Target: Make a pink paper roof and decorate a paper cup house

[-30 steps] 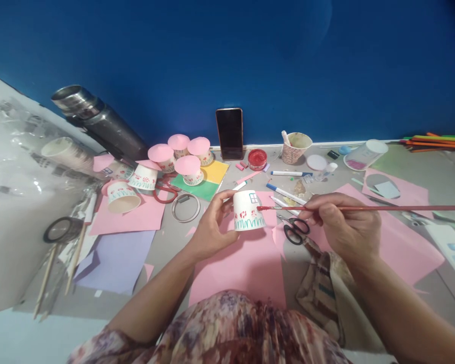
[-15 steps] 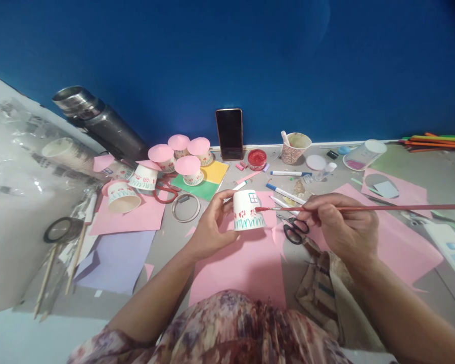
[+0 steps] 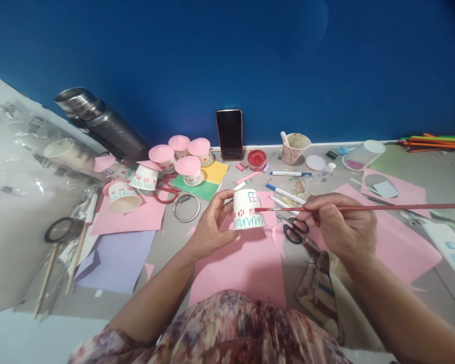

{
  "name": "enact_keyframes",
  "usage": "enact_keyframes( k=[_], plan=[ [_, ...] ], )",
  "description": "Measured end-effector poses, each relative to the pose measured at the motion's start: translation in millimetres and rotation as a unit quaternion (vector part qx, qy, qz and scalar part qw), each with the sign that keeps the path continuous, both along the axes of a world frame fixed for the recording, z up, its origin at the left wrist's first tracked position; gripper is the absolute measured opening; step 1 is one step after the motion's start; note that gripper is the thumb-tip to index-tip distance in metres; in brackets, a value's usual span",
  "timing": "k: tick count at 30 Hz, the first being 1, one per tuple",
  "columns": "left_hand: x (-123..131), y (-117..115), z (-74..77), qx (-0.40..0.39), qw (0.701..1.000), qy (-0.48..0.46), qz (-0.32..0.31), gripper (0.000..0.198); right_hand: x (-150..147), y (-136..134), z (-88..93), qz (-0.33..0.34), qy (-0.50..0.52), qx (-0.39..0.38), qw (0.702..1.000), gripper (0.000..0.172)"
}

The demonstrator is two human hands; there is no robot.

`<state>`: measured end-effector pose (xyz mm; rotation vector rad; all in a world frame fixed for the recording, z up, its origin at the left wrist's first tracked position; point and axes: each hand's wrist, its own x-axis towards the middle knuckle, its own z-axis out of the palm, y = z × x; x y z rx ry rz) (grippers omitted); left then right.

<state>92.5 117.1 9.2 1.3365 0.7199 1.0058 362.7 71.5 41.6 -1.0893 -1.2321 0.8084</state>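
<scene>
A white paper cup (image 3: 244, 205) is held upside down above a pink sheet (image 3: 237, 273); it bears a drawn window, red marks and a green wavy line near its rim. My left hand (image 3: 214, 222) grips the cup from the left side. Between the fingers of my right hand (image 3: 341, 225) is a long red paintbrush (image 3: 394, 207), its red tip touching the cup's right side below the window. Black-handled scissors (image 3: 293, 232) lie just left of my right hand. Behind the cup stands an open pot of red paint (image 3: 257, 160).
Several decorated cups with pink cone tops (image 3: 188, 166) stand at the back left, near a steel flask (image 3: 102, 121). A phone (image 3: 229, 134) leans on the blue wall. Markers (image 3: 290, 173), a patterned cup (image 3: 294, 150) and a power strip (image 3: 449, 245) are to the right.
Both hands keep nearly the same place and hold. The brush tip has shifted very slightly left on the cup.
</scene>
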Motion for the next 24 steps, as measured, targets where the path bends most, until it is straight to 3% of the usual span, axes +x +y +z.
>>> enact_keyframes(
  k=[24],
  plan=[
    [0.8,6.2,1.7,-0.047,0.998,-0.043,-0.015,0.079,3.8,-0.8,-0.6,0.011,0.036,0.003,0.999,0.021]
  ],
)
